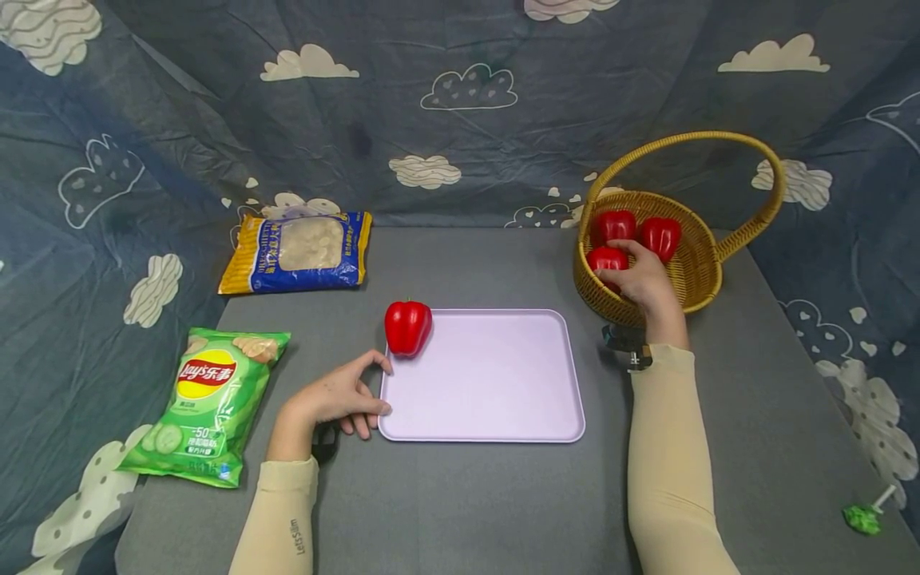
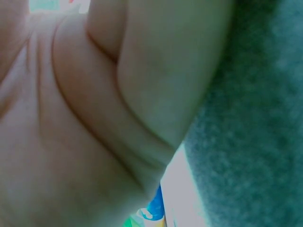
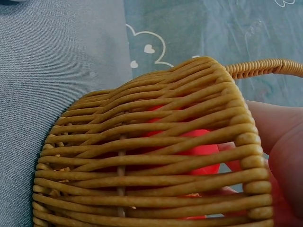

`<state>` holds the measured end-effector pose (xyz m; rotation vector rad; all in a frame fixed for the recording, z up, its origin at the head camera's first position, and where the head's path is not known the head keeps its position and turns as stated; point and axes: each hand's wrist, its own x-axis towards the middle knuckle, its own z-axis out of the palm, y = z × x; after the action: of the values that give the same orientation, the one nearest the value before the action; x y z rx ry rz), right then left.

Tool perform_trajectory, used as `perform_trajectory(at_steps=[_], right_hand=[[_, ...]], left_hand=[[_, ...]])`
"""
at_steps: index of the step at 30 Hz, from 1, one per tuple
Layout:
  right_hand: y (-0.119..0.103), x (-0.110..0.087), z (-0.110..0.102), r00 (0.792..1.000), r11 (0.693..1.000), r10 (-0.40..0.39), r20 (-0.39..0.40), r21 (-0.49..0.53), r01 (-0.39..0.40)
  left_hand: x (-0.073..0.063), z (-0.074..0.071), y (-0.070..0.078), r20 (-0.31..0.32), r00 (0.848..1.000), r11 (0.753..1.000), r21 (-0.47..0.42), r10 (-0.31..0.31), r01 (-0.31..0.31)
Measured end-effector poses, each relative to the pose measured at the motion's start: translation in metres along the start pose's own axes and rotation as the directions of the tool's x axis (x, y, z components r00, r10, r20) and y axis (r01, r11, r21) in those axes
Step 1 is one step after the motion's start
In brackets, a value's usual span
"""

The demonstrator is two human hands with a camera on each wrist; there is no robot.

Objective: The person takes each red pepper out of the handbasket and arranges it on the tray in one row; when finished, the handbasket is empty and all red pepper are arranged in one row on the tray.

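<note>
Your right hand (image 1: 643,283) curls round the nearest red bell pepper (image 1: 606,258) in the wicker basket (image 1: 690,231), upper right; two more peppers (image 1: 660,238) crowd it. Your left hand (image 1: 334,395), fingers relaxed, touches the lilac tray (image 1: 489,379) at centre, by its lone pepper (image 1: 407,328). Careful: glossy skin could slip from a loose grip, and a low lift could snag the rim, tipping the basket.

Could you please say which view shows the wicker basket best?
The head view, because it takes in the wicker basket and its handle. Right wrist shows a woven side and only part of the handle; left wrist, nothing.
</note>
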<state>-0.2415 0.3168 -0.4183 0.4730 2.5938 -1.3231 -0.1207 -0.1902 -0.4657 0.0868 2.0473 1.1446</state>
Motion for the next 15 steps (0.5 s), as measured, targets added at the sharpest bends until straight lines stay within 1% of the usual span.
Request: perform_trajectory(at_steps=[7,15], right_hand=[[-0.002,-0.003,0.000,1.000,1.000,-0.002,-0.031,0.024,0.003],[-0.003,-0.012,-0.004,0.993,0.995,-0.066,-0.101,0.070,0.073]], left_hand=[[0.000,0.000,0.000,-0.005,1.000,1.000,0.001,0.004,-0.004],[-0.001,0.001,0.002,-0.005,1.000,1.000,-0.002,0.007,-0.007]])
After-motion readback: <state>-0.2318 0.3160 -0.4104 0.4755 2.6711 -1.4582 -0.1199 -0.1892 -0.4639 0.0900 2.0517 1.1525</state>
